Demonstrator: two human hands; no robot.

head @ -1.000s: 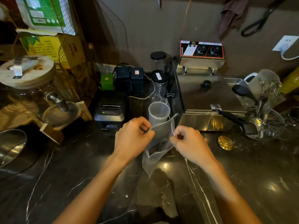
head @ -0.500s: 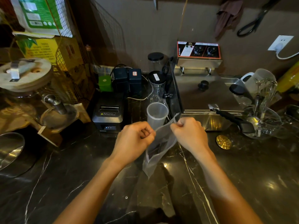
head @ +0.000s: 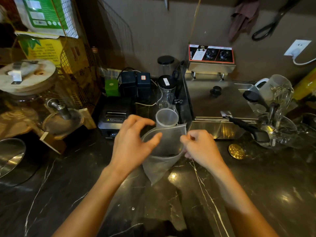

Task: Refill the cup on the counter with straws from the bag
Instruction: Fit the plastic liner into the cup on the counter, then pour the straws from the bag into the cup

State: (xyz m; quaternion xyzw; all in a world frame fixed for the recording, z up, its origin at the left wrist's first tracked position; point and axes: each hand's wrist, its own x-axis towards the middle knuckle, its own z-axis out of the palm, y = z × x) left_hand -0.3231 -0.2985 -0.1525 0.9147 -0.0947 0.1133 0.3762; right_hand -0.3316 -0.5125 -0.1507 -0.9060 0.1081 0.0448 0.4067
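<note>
A clear plastic bag [head: 160,165] stands on the dark marble counter [head: 256,185], its mouth pulled open into a wide oval. Dark contents show dimly inside; straws cannot be made out. My right hand [head: 201,147] pinches the right rim of the bag. My left hand [head: 132,142] hovers at the left rim with fingers spread and loosely curved, its thumb over the mouth and gripping nothing. Just behind the bag stands a translucent plastic cup [head: 166,117], upright and looking empty.
A black receipt printer [head: 114,117] sits left of the cup and a glass carafe [head: 166,93] behind it. A steel fryer [head: 217,103] stands to the right, with glassware and a whisk [head: 280,106] beyond. A steel bowl [head: 10,156] is at the far left.
The bag's mouth, pinched flat between both hands before, is now pulled wide open. My left hand has let go of the rim and spread its fingers; my right hand still pinches its side.
</note>
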